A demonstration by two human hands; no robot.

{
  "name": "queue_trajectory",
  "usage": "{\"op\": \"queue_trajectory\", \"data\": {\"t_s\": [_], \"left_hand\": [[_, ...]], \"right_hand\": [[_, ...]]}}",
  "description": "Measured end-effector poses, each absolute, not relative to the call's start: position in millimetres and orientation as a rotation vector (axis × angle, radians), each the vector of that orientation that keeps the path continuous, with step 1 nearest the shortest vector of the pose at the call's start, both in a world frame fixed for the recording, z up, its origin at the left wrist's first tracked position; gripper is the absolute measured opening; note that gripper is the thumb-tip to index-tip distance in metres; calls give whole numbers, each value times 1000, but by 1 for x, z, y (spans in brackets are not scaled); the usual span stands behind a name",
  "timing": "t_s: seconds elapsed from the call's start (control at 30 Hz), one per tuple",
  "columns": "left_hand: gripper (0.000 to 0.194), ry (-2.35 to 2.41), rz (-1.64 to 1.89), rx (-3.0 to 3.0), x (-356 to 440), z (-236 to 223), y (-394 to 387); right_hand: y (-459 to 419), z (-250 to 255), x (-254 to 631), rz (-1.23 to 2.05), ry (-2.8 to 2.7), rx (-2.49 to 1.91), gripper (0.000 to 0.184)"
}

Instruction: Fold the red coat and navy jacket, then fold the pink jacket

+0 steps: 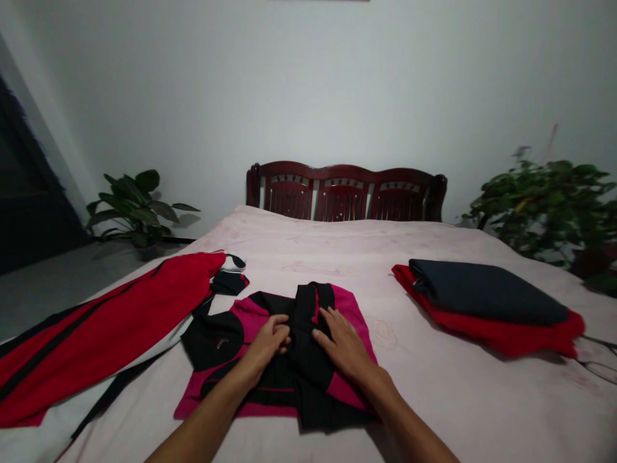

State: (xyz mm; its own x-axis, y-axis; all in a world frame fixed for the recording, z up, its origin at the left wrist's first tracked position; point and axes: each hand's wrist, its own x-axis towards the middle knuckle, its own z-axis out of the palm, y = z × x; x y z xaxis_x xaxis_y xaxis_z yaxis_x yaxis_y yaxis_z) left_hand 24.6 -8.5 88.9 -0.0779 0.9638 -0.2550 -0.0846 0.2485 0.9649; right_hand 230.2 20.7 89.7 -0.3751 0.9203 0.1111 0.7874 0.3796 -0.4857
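A black and magenta jacket (270, 379) lies partly folded on the bed in front of me, one side turned over toward its middle. My left hand (270, 339) rests on the black part beside the folded-over edge, its fingers loosely bent and a little apart. On the folded part lies my right hand (343, 342), fingers spread over the cloth near the magenta zip strip (316, 306). The jacket's black sleeve part (212, 337) shows at its left side. Cloth under both palms is hidden.
Red, white and black garments (130, 321) lie spread at the left. At the right, a dark folded garment (486, 292) is stacked on a red one (511, 337), with glasses (600, 366) beside. Beyond the pink bedsheet (328, 251) stand a wooden headboard (347, 190) and plants (137, 206).
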Motion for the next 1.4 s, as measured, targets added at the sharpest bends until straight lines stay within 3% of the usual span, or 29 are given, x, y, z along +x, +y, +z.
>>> {"op": "queue_trajectory", "data": {"t_s": [0.1, 0.2, 0.3, 0.47, 0.57, 0.7, 0.87, 1.0, 1.17, 1.27, 1.4], "left_hand": [[21, 1420, 931, 1317, 20, 80, -41], [22, 1431, 785, 1503, 19, 78, -65], [21, 1484, 684, 1593, 22, 82, -77], [33, 1678, 571, 1775, 43, 89, -81], [35, 1761, 504, 1877, 59, 85, -81], [18, 1798, 509, 1986, 68, 81, -80], [7, 1706, 779, 2025, 61, 103, -64], [15, 1602, 922, 1916, 53, 115, -27], [32, 1699, 878, 1729, 38, 88, 8], [31, 1676, 849, 1634, 22, 73, 16], [35, 1663, 867, 1492, 7, 74, 27]], "right_hand": [[-6, 105, 219, 565, -2354, -1441, 87], [-22, 107, 202, 498, -2436, -1506, 99], [-21, 102, 190, 354, -2451, -1614, 86], [-2, 103, 190, 198, -2438, -1669, 41], [6, 106, 199, 183, -2367, -1685, 35], [17, 106, 222, 450, -2036, -1582, 24], [28, 114, 251, 788, -1575, -1325, 24], [21, 131, 265, 721, -1463, -1227, 32], [-4, 123, 254, 582, -1844, -1255, 31], [-18, 104, 238, 624, -2169, -1132, 43], [-19, 91, 228, 761, -2083, -1110, 49]]}}
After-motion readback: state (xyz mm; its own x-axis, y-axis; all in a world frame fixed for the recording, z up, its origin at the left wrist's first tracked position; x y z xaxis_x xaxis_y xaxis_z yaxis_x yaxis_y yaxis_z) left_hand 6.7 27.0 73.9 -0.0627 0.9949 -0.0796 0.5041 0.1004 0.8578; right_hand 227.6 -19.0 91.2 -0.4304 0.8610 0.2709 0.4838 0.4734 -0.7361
